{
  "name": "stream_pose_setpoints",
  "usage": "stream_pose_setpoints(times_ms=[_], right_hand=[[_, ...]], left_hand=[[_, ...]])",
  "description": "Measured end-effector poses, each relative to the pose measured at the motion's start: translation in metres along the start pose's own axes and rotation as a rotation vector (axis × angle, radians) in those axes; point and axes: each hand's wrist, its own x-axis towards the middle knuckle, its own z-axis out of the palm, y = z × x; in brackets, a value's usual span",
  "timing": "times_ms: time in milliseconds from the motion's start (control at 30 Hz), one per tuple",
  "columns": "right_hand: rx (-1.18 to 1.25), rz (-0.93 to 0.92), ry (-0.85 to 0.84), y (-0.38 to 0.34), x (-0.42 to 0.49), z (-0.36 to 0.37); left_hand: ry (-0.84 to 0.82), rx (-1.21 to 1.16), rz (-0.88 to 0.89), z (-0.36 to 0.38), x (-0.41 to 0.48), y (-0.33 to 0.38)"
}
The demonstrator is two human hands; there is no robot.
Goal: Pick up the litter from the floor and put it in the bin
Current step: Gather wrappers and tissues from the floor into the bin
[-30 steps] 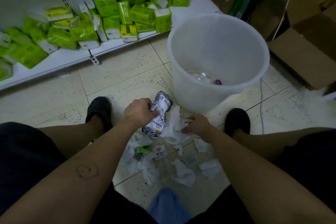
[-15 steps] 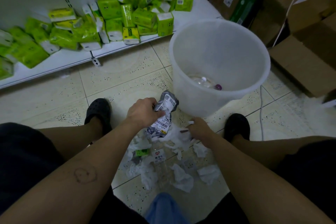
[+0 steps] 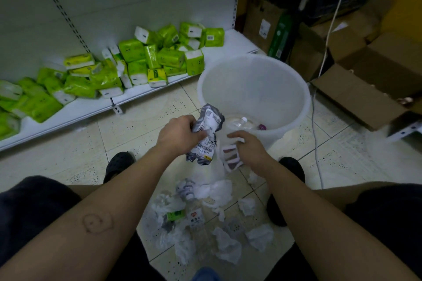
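Observation:
A white plastic bin stands on the tiled floor ahead of me, with a clear bottle and a purple cap inside. My left hand grips a crumpled grey shipping bag with barcode labels, raised beside the bin's near rim. My right hand holds a white wrapper with pink stripes just below the rim. Between my feet lies a heap of litter: crumpled tissues, plastic film, a clear bottle and a green-labelled scrap.
A low white shelf on the left carries several green tissue packs. Cardboard boxes crowd the right, and a white cable trails down past the bin. My black shoes flank the litter.
Both hands rose from the floor heap toward the bin. The left carried the grey bag up to the rim, and the right lifted the striped wrapper off the pile.

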Motion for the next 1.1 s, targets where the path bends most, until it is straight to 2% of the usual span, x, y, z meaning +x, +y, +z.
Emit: stream_pose_setpoints(times_ms=[100, 267, 433, 533, 667, 800, 900, 1100], right_hand=[[-0.191, -0.171, 0.106, -0.033, -0.01, -0.014], [-0.342, -0.282, 0.156, -0.081, -0.014, -0.042], [-0.284, -0.246, 0.225, -0.103, 0.005, -0.079], [-0.136, -0.142, 0.286, -0.105, 0.026, -0.096], [-0.134, -0.165, 0.409, -0.092, 0.057, -0.11], [0.067, -0.125, 0.422, -0.081, 0.079, -0.119], [0.126, -0.12, 0.449, -0.082, 0.089, -0.127], [0.076, -0.103, 0.416, -0.08, 0.094, -0.139]], left_hand=[[0.074, 0.004, 0.029, -0.016, 0.01, 0.017], [0.152, -0.003, 0.066, -0.038, 0.032, 0.045], [0.179, -0.017, 0.079, -0.04, 0.057, 0.071], [0.171, -0.015, 0.078, -0.031, 0.074, 0.084], [0.149, 0.035, 0.079, -0.011, 0.103, 0.092], [0.115, 0.068, 0.052, 0.013, 0.132, 0.098], [0.111, 0.077, 0.021, 0.03, 0.148, 0.102], [0.069, 0.096, -0.03, 0.053, 0.163, 0.095]])
